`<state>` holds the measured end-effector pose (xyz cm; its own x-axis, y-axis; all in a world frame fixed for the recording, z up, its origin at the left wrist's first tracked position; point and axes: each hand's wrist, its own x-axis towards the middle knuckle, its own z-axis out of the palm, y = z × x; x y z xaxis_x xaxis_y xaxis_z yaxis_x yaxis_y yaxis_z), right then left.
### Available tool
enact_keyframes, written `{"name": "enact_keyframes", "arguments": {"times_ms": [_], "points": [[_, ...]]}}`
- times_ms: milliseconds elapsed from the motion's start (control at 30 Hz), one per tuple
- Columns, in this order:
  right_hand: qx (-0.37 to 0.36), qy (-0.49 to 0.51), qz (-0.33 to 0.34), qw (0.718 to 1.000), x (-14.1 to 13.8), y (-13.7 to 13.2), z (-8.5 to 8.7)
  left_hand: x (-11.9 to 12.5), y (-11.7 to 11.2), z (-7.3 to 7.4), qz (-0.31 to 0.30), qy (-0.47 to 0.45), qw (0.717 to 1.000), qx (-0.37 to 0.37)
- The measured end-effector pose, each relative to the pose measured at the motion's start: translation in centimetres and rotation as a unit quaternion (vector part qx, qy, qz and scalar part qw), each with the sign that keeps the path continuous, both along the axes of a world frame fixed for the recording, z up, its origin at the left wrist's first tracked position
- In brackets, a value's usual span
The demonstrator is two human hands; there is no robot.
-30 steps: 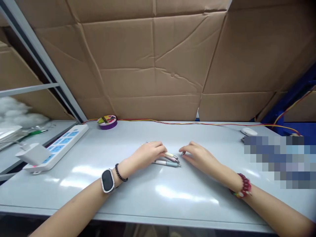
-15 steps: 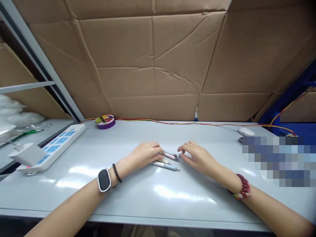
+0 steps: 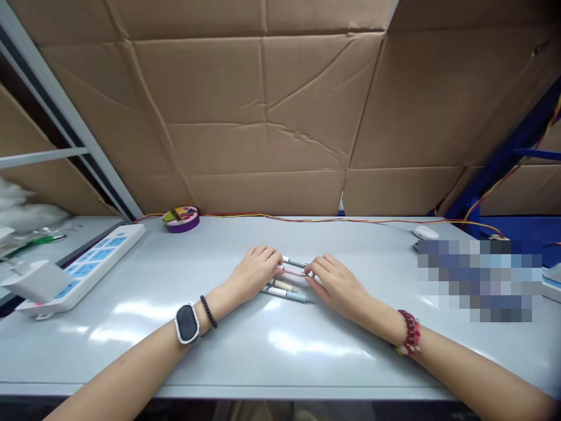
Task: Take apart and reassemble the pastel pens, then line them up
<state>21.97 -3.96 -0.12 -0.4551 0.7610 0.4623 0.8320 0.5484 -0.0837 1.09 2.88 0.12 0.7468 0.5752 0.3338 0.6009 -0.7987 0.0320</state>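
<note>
Several pens [image 3: 287,285] lie side by side on the grey table [image 3: 280,351], pointing right. My left hand [image 3: 254,273] rests palm down over their left ends, fingers curled onto the barrels. My right hand [image 3: 333,285] lies palm down at their right ends, its fingertips touching the tip of a pink pen [image 3: 293,271]. A light blue pen [image 3: 289,295] is the nearest one to me. A smartwatch and a black bead bracelet are on my left wrist, a red bead bracelet on my right.
A white and blue power strip [image 3: 83,272] with a white charger [image 3: 33,280] lies at the left. A purple tape roll [image 3: 180,218] and red-yellow wires [image 3: 350,220] run along the cardboard wall. A white mouse [image 3: 424,233] sits at the back right.
My right hand has moved left and closed the gap until its fingertips reach the pens. The pens have spread slightly apart under my left hand.
</note>
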Motion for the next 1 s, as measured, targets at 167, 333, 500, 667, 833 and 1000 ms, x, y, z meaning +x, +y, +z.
{"name": "enact_keyframes", "arguments": {"times_ms": [167,333,500,667,833,1000], "points": [[0.017,0.004,-0.033,0.999,0.3,0.1,0.5,0.3,-0.3,-0.1,-0.001,-0.029,0.999,0.042],[0.03,0.006,-0.03,0.999,0.6,0.2,0.6,0.3,-1.2,0.3,0.006,-0.024,1.0,0.015],[0.088,0.034,-0.009,0.996,0.9,0.3,0.8,0.5,-1.7,0.5,0.012,0.003,1.0,-0.003],[0.15,0.058,0.034,0.986,1.0,0.4,0.8,0.6,-1.8,0.5,0.002,-0.014,1.0,0.004],[0.172,0.06,0.055,0.982,0.9,0.4,1.0,0.5,-2.1,0.7,0.011,-0.014,0.998,-0.054],[0.181,0.057,0.06,0.98,1.1,0.4,1.1,0.7,-2.1,0.7,-0.007,-0.009,0.999,-0.032]]}}
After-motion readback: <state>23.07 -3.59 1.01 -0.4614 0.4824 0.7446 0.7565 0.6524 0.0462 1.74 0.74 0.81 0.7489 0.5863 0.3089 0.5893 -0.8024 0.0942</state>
